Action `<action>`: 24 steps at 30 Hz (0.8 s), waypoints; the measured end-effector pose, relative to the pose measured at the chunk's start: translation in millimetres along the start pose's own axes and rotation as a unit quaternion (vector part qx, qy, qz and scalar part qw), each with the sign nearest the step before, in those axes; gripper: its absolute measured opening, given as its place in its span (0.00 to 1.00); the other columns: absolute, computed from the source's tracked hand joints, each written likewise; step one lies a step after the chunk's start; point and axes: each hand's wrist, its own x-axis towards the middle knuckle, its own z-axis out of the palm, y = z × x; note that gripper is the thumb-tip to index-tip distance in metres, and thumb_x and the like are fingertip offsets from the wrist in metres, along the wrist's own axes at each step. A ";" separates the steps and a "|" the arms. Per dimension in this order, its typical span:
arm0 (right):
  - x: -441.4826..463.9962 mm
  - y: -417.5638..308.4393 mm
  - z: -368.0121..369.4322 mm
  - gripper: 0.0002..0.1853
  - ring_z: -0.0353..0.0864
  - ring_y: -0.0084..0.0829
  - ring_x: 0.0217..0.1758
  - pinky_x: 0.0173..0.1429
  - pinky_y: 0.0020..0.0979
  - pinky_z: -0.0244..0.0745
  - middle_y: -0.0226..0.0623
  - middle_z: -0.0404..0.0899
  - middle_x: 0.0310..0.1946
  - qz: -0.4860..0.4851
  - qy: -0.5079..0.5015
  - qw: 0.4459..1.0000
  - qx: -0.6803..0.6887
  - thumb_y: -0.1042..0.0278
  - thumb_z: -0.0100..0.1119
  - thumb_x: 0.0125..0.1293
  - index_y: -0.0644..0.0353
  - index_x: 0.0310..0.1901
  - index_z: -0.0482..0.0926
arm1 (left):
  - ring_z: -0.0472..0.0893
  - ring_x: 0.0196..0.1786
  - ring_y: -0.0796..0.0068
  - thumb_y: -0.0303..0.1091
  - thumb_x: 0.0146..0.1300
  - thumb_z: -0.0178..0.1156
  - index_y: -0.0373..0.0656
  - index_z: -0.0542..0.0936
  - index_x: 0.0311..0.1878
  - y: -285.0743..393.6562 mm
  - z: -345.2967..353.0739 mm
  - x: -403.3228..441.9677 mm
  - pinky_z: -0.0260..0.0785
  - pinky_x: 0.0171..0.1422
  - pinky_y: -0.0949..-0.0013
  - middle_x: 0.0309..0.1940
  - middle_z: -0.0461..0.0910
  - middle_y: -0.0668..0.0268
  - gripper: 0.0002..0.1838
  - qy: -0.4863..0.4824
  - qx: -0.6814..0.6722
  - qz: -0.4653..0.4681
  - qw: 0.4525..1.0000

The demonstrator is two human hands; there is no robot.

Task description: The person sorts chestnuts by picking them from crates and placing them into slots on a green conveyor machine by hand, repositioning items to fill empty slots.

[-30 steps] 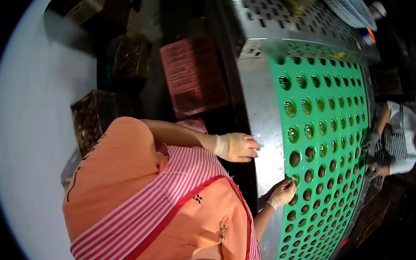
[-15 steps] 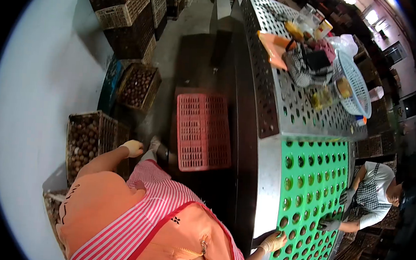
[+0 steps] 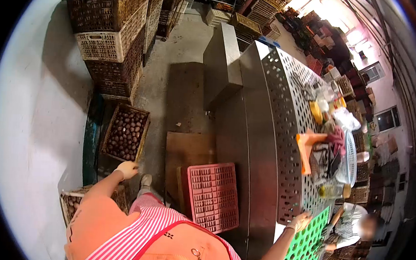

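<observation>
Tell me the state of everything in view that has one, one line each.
Left hand: no held item visible, contact with crate unclear
Right hand: at the green panel's edge, grip unclear
Open crate: filled with round brown items
Green panel: full of holes, partly out of frame
Red crate: slatted face showing, which way up unclear
Tall crates: stacked
Jar: yellowish inside

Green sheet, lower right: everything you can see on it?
The green sheet looks like plastic, bright, with rows of round openings. It lies flat, its far end beside a perforated metal cover; the bottom frame edge cuts it off. The right hand is at its upper left edge, another person's hand near its right edge; whether either touches it is unclear.
</observation>
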 end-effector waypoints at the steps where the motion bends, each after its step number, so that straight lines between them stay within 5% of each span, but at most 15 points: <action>1: -1.1 -6.5 -0.3 0.36 0.61 0.49 0.74 0.73 0.47 0.61 0.43 0.56 0.75 0.031 0.008 0.996 -0.085 0.38 0.35 0.74 0.52 0.75 0.57 | 0.75 0.62 0.53 0.40 0.64 0.53 0.43 0.79 0.59 -14.9 -0.4 -5.5 0.68 0.65 0.56 0.60 0.77 0.53 0.22 -0.010 -0.017 -0.053 0.998; 4: -18.6 -33.7 -10.2 0.33 0.58 0.46 0.75 0.73 0.49 0.62 0.39 0.49 0.77 0.073 0.009 0.984 -0.160 0.41 0.34 0.74 0.46 0.76 0.52 | 0.75 0.62 0.53 0.42 0.66 0.52 0.43 0.77 0.61 -66.5 14.4 -15.8 0.68 0.66 0.55 0.61 0.76 0.55 0.23 -0.028 -0.076 -0.121 0.989; 5: 7.0 -1.3 13.3 0.32 0.61 0.47 0.72 0.70 0.50 0.64 0.36 0.56 0.74 0.063 0.058 0.980 -0.181 0.39 0.38 0.72 0.38 0.75 0.54 | 0.75 0.62 0.54 0.42 0.66 0.53 0.43 0.77 0.62 -78.1 25.7 -17.5 0.68 0.66 0.55 0.61 0.76 0.55 0.23 -0.036 -0.121 -0.162 0.979; 9: 12.5 -19.2 0.9 0.30 0.63 0.54 0.71 0.70 0.52 0.64 0.44 0.59 0.72 0.117 -0.013 0.968 -0.223 0.41 0.40 0.73 0.35 0.74 0.57 | 0.75 0.63 0.55 0.42 0.65 0.54 0.46 0.76 0.64 -90.4 45.4 -27.6 0.67 0.67 0.56 0.64 0.74 0.56 0.24 -0.123 -0.162 -0.203 0.958; 17: 17.5 -1.2 7.5 0.27 0.78 0.52 0.57 0.58 0.48 0.75 0.43 0.70 0.65 0.123 0.022 0.976 -0.179 0.37 0.39 0.72 0.39 0.65 0.67 | 0.74 0.64 0.54 0.42 0.65 0.55 0.50 0.75 0.66 -72.9 24.7 -11.0 0.67 0.67 0.56 0.65 0.74 0.56 0.25 -0.171 -0.248 -0.226 0.926; 18: 21.4 19.3 14.3 0.26 0.79 0.52 0.55 0.56 0.47 0.76 0.39 0.71 0.64 0.037 0.056 0.969 -0.236 0.37 0.38 0.72 0.39 0.65 0.68 | 0.74 0.64 0.54 0.42 0.65 0.53 0.49 0.75 0.65 -60.8 6.0 -9.4 0.66 0.67 0.56 0.65 0.73 0.56 0.25 -0.155 -0.245 -0.222 0.931; 19: 23.7 24.0 15.7 0.25 0.78 0.53 0.57 0.57 0.47 0.76 0.37 0.71 0.65 0.034 0.055 0.970 -0.235 0.38 0.37 0.73 0.38 0.65 0.68 | 0.76 0.62 0.52 0.44 0.65 0.51 0.48 0.75 0.65 -103.4 45.2 22.5 0.67 0.67 0.56 0.65 0.72 0.55 0.26 -0.121 -0.148 -0.111 0.975; 23: 2.5 -16.9 3.7 0.28 0.71 0.50 0.66 0.63 0.50 0.70 0.35 0.67 0.69 0.126 0.034 0.959 -0.252 0.36 0.33 0.72 0.35 0.69 0.65 | 0.78 0.55 0.48 0.40 0.63 0.49 0.40 0.82 0.48 -75.5 -10.6 80.0 0.70 0.59 0.53 0.51 0.80 0.49 0.19 0.027 0.006 0.052 0.998; 24: 21.2 19.2 16.3 0.28 0.70 0.47 0.67 0.64 0.49 0.69 0.35 0.66 0.70 0.042 0.063 0.960 -0.268 0.37 0.33 0.73 0.35 0.70 0.65 | 0.78 0.56 0.48 0.40 0.64 0.50 0.40 0.81 0.51 -58.4 -23.2 79.8 0.70 0.59 0.54 0.53 0.80 0.49 0.19 0.100 -0.092 0.033 0.990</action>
